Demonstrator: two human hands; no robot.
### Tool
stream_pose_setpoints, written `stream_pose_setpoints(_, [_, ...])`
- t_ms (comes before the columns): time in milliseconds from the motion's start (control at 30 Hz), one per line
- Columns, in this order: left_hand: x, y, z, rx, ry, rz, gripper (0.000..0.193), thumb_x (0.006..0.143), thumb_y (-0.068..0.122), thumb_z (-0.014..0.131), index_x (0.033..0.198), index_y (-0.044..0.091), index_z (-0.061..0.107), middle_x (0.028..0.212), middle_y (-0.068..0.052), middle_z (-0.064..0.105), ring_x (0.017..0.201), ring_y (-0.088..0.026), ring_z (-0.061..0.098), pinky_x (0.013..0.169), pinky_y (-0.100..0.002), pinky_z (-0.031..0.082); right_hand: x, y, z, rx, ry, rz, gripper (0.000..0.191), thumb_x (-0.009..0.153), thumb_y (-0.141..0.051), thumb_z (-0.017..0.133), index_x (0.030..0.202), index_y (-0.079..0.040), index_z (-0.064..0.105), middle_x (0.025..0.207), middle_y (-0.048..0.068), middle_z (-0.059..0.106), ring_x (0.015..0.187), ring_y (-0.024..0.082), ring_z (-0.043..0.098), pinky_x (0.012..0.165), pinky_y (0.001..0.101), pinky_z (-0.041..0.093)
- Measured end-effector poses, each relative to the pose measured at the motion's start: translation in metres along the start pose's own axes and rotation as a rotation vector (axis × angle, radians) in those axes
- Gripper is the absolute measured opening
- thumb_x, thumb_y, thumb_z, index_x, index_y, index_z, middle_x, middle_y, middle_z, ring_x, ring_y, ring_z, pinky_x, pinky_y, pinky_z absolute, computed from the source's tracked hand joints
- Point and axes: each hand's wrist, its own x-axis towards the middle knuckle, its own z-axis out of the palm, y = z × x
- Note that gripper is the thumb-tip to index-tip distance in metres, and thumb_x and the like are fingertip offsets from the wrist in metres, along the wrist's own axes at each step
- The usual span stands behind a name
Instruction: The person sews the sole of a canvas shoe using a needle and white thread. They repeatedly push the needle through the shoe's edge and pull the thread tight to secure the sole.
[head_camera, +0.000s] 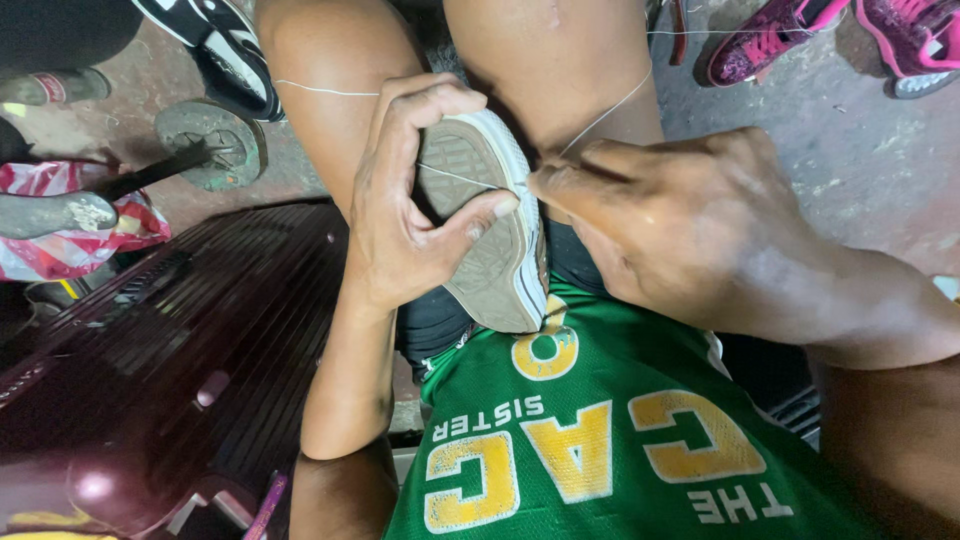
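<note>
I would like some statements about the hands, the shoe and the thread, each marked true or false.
1. The left hand grips the shoe with its sole facing up. True.
2. The right hand rests flat on the floor. False: it pinches at the shoe's edge, where the thread leads.
3. The thread is thick and red. False: it is thin and whitish.
4. Pink shoes lie on the floor at the upper right. True.
5. The person wears a blue shirt. False: the shirt is green.

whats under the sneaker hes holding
Under the sneaker are the person's thighs and the green jersey. The left hand grips its sole; its upper faces away, hidden. The right hand pulls thread.
</note>
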Motion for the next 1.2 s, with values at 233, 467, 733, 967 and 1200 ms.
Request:
stream_pose_setpoints(233, [-0.002, -0.002, -0.005, -0.005, 0.017, 0.003, 0.061, 0.086, 0.007, 0.091, 0.135, 0.004, 0.054, 0.135, -0.015, 0.054, 0.131, -0.027, 0.057, 0.117, -0.033, 0.045, 0.003, 0.027, 0.015, 0.154, -0.017, -0.042, 0.022, 0.094, -0.01, 0.073, 0.116, -0.009, 0.074, 0.1, 0.01, 0.075, 0.074, 0.027, 0.071, 0.062, 0.0364, 0.054])
stream_pose_setpoints(467, [-0.001, 0.004, -0.007, -0.051, 0.014, 0.054, 0.06, 0.083, 0.001, 0.08, 0.136, 0.001, 0.052, 0.135, -0.016, 0.056, 0.129, -0.031, 0.054, 0.114, -0.036, 0.043, -0.004, 0.044, 0.025, 0.341, -0.023, -0.011, 0.021, 0.094, -0.005, 0.075, 0.114, -0.01, 0.075, 0.1, 0.008, 0.076, 0.081, 0.022, 0.074, 0.069, 0.0313, 0.057])
stream_pose_setpoints(733, [-0.002, 0.013, -0.006, 0.018, 0.018, 0.032, 0.062, 0.086, 0.001, 0.087, 0.137, 0.004, 0.052, 0.136, -0.016, 0.055, 0.135, -0.03, 0.056, 0.116, -0.034, 0.046, -0.001, 0.039, 0.021, 0.259, -0.053, 0.04, 0.019, 0.09, -0.008, 0.078, 0.108, -0.013, 0.078, 0.088, 0.007, 0.074, 0.069, 0.023, 0.069, 0.061, 0.0338, 0.053])
stream_pose_setpoints(967, [-0.005, 0.017, -0.005, 0.06, 0.014, -0.019, 0.062, 0.088, 0.003, 0.088, 0.138, 0.006, 0.051, 0.137, -0.016, 0.054, 0.135, -0.03, 0.057, 0.116, -0.034, 0.048, 0.001, 0.044, 0.02, 0.268, -0.093, -0.002, 0.015, 0.091, -0.011, 0.078, 0.106, -0.014, 0.077, 0.081, 0.006, 0.072, 0.059, 0.019, 0.065, 0.053, 0.0317, 0.048])
stream_pose_setpoints(1200, [-0.005, 0.011, -0.006, 0.046, -0.005, 0.005, 0.063, 0.088, 0.005, 0.088, 0.139, 0.006, 0.051, 0.137, -0.015, 0.054, 0.136, -0.03, 0.056, 0.117, -0.034, 0.047, 0.002, 0.059, 0.034, 0.403, -0.079, -0.028, 0.009, 0.095, -0.01, 0.079, 0.104, -0.011, 0.077, 0.08, 0.005, 0.07, 0.063, 0.015, 0.066, 0.058, 0.0298, 0.049])
